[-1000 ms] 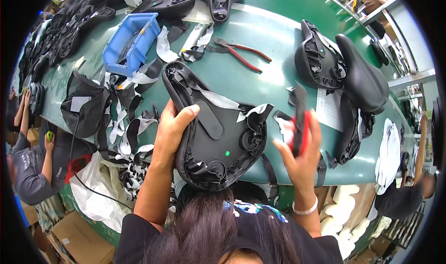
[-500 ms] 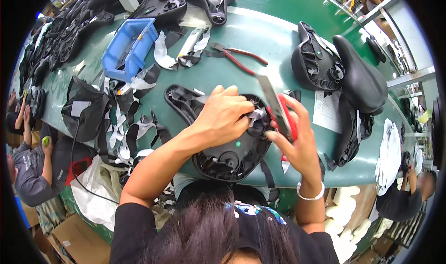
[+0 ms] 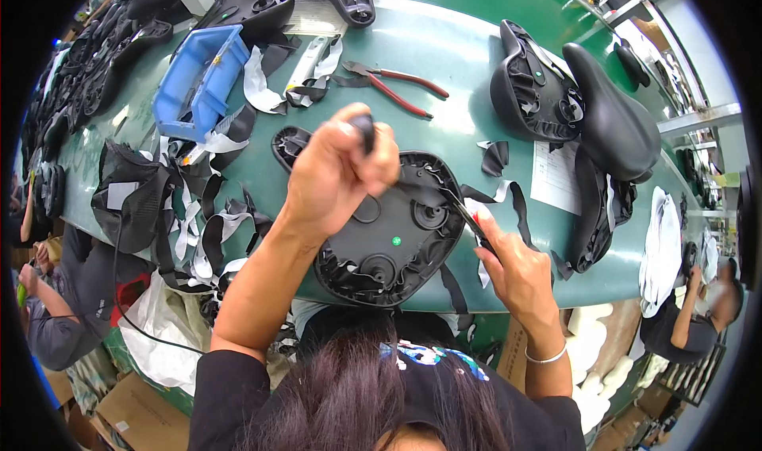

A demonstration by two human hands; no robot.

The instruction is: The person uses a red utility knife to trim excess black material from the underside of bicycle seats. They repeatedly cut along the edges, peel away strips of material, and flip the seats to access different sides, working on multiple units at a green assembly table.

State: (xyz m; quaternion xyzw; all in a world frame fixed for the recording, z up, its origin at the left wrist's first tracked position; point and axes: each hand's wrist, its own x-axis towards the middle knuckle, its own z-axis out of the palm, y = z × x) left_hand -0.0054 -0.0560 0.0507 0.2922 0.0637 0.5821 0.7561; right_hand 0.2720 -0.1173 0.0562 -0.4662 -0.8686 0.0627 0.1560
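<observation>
under left hand [image 3: 337, 169], beside right hand [image 3: 517, 272]: black saddle [image 3: 393, 249] | left pinching dark scrap [image 3: 364, 132] | right gripping cutter [image 3: 474, 222]

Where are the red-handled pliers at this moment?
In the head view, the red-handled pliers lie on the green table, upper centre, beyond the left hand and to the right of the blue bin.

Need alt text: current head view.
A person's left hand grips something black above an upturned saddle; the right hand holds a slim dark tool at the saddle's edge. Pliers, a blue bin and fabric scraps lie on a green table.
</observation>
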